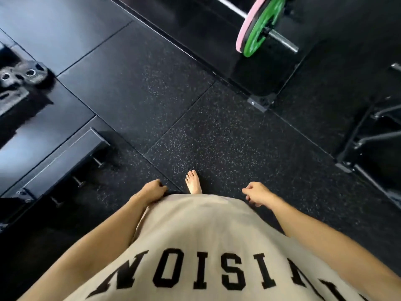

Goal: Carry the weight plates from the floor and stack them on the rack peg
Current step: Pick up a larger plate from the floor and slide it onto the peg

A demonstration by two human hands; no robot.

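Note:
Small dark metal weight plates (pixel 30 73) lie on the floor at the far left, two with shiny centre holes showing. A black rack base (pixel 65 157) with short metal pegs (pixel 97 161) runs along the left, closer to me. My left hand (pixel 154 189) hangs by my hip with loosely curled fingers and holds nothing. My right hand (pixel 257 195) hangs on the other side, fingers loosely curled, also holding nothing. Both hands are far from the plates.
A barbell (pixel 284 41) carrying a green plate (pixel 261 29) and a pink plate (pixel 245 33) lies at the upper right on a glossy black platform. A black frame (pixel 368 135) stands at the right. Speckled rubber floor (pixel 217 131) and my bare foot (pixel 193 181) fill the middle.

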